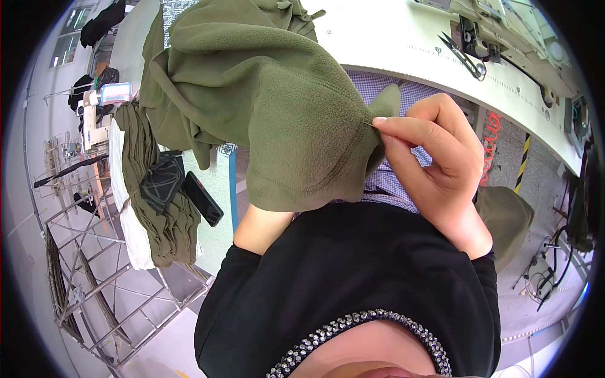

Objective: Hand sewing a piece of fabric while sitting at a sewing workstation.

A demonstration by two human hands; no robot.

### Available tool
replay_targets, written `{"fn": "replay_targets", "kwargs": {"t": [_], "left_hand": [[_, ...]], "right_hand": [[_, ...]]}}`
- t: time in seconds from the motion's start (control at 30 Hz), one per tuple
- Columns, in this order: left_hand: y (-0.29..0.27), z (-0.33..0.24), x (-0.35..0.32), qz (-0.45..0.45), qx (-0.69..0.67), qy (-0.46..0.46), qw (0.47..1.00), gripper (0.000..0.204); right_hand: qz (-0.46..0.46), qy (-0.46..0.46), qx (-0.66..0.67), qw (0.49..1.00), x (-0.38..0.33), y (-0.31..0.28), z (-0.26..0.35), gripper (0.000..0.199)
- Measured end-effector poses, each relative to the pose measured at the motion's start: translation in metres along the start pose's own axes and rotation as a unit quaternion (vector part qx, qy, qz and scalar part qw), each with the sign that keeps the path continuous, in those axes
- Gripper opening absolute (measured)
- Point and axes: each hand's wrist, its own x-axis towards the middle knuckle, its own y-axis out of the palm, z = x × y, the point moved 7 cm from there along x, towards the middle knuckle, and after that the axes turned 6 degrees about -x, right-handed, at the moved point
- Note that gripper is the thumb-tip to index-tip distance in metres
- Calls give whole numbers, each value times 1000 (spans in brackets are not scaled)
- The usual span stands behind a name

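Observation:
An olive-green fleece garment (302, 126) is draped over the front of the table and across my lap, with stitched seams curving over it. My left forearm goes in under the fleece, and the cloth hides that hand completely, fingers included. At the right edge of the fleece, where seams meet, my right hand (441, 142) is closed in a pinch of thumb and forefinger. A short, thin strand that looks like thread (369, 124) shows at those fingertips, against the seam.
Thread snips (463, 57) lie on the white table (378, 38) beside a sewing machine (523, 38) at the upper right. To the left are a stack of olive fabric pieces (142, 170), a black phone (203, 199) and a dark pouch-like item (162, 183). A metal-frame rack (113, 283) stands at lower left.

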Motion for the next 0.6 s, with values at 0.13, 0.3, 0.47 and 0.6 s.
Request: {"fn": "replay_targets", "kwargs": {"t": [0.13,0.3,0.47,0.6], "left_hand": [[0,-11,-2,-31,173,30,984,69],[2,-2,-5,-29,-93,-24,995,66],[1,12,4,18,-158,-20,987,60],[3,18,5,33,-280,-42,958,58]], "right_hand": [[-2,-2,-6,1000,0,-1,1,22],[-6,-4,-11,1000,0,-1,2,22],[-5,-7,-9,1000,0,-1,2,22],[-4,-7,-17,1000,0,-2,3,22]]}}
